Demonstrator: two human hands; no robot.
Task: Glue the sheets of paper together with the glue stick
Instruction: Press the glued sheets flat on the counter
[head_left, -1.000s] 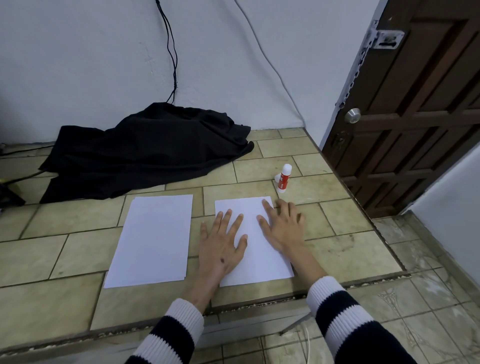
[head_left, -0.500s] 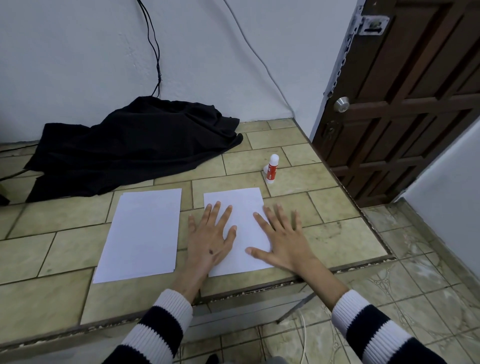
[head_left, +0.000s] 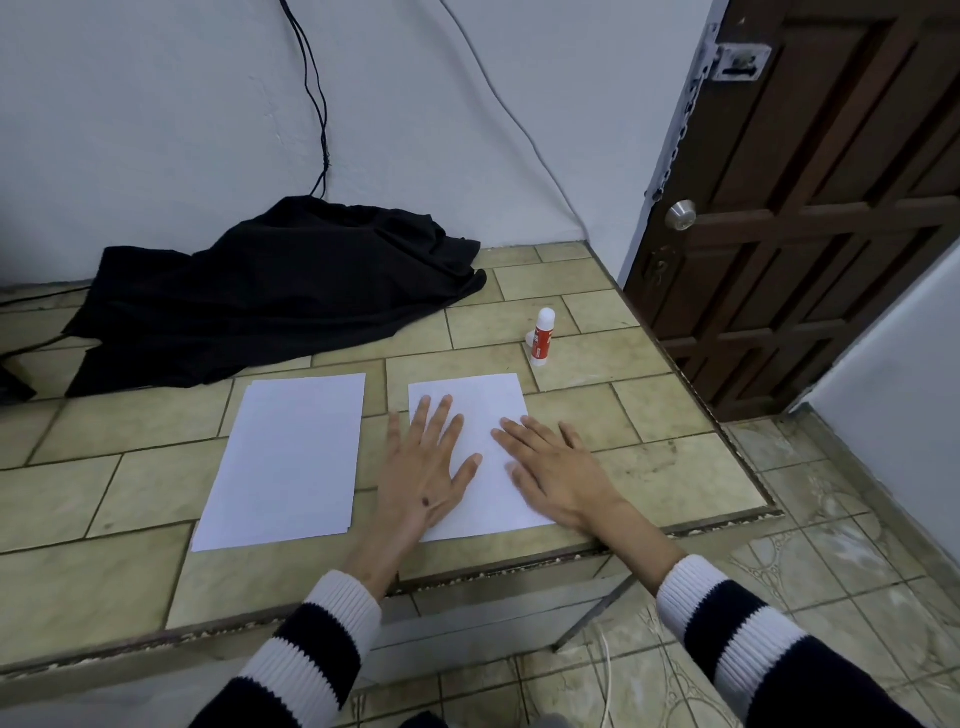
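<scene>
Two paper lots on tiled bench (head_left: 649, 467). Left stack (head_left: 291, 457) lies alone, untouched. Right sheet (head_left: 467, 410) under both hands: left hand (head_left: 421, 467) flat, fingers spread, palm over the sheet's left edge; right hand (head_left: 556, 467) flat, fingers on the sheet's right side, heel partly off onto tile. Neither hand grasps anything. Glue stick (head_left: 542, 338) upright, red body, white cap, just beyond the right sheet's far right corner, apart from it. Black cloth (head_left: 280, 296) heaped at back left against wall.
</scene>
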